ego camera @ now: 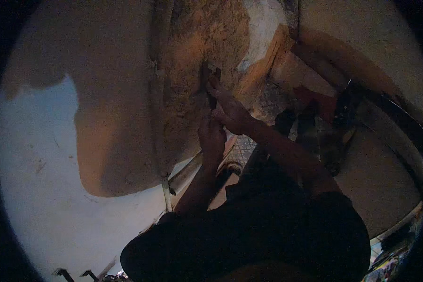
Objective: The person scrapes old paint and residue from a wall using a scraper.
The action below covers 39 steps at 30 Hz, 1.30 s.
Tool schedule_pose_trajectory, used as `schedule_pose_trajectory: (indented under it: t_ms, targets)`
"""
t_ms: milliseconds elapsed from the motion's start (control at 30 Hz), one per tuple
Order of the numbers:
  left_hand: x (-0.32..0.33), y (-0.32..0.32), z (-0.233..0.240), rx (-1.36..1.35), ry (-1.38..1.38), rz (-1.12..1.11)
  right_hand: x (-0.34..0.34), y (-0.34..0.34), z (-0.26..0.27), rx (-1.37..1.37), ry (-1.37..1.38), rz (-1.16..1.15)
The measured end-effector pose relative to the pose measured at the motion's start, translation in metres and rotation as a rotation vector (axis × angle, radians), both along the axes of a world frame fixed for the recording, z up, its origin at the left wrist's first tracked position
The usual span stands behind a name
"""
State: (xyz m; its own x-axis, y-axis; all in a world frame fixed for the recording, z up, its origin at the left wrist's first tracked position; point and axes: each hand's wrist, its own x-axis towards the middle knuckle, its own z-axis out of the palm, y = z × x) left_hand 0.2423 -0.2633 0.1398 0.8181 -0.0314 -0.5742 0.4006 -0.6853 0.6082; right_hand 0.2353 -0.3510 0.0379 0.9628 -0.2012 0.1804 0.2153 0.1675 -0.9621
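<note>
Dim light leaves much of the scene in shadow. A dark, narrow hand tool (205, 75) with a block-like far end lies against a rough brown wall surface (187, 53); its exact kind cannot be made out. My right hand (232, 112) grips it around the middle, fingers bent over its side. Just below, my left hand (212, 132) is closed at the tool's near end, and its fingers are partly hidden. The two hands touch or nearly touch. Beside the brown area the wall has a pale, whitish patch (264, 31).
At left a smooth panel (116, 141) is part shadowed, with a bright white area (38, 151). A vertical seam (157, 88) borders the rough surface. Patterned floor tiles (243, 149) show under my arms. A dark curved edge (398, 105) runs at right. Dark hooks (63, 274) stick out at lower left.
</note>
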Motion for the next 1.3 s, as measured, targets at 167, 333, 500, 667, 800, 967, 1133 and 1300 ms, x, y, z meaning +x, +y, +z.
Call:
schedule_pose_trajectory:
  t_ms: [167, 333, 500, 667, 800, 967, 1133, 1300]
  targets:
    - [0.015, -0.030, -0.026, -0.223, -0.091, 0.105, 0.033, -0.035, 0.010, 0.035, 0.022, -0.134]
    - [-0.015, 0.033, -0.043, -0.203, -0.200, 0.013, 0.002, -0.010, 0.003, 0.018, 0.080, 0.066]
    - [0.013, -0.015, -0.035, -0.151, -0.125, 0.014, 0.025, -0.033, 0.014, 0.004, -0.086, -0.168]
    - [-0.003, -0.025, -0.043, -0.463, -0.206, 0.033, 0.010, -0.039, 0.001, 0.040, 0.112, 0.062]
    - [-0.006, 0.000, -0.039, -0.271, -0.261, -0.001, -0.001, -0.023, 0.006, -0.063, 0.014, 0.087]
    - [0.045, -0.077, -0.039, -0.116, -0.193, -0.040, 0.055, -0.085, 0.006, 0.023, -0.031, -0.148]
    - [0.042, -0.081, 0.002, -0.075, -0.331, -0.331, 0.044, -0.096, 0.006, 0.059, 0.014, -0.093]
    - [0.043, -0.072, 0.009, -0.002, -0.375, -0.611, 0.018, -0.072, -0.018, 0.019, -0.014, -0.054]
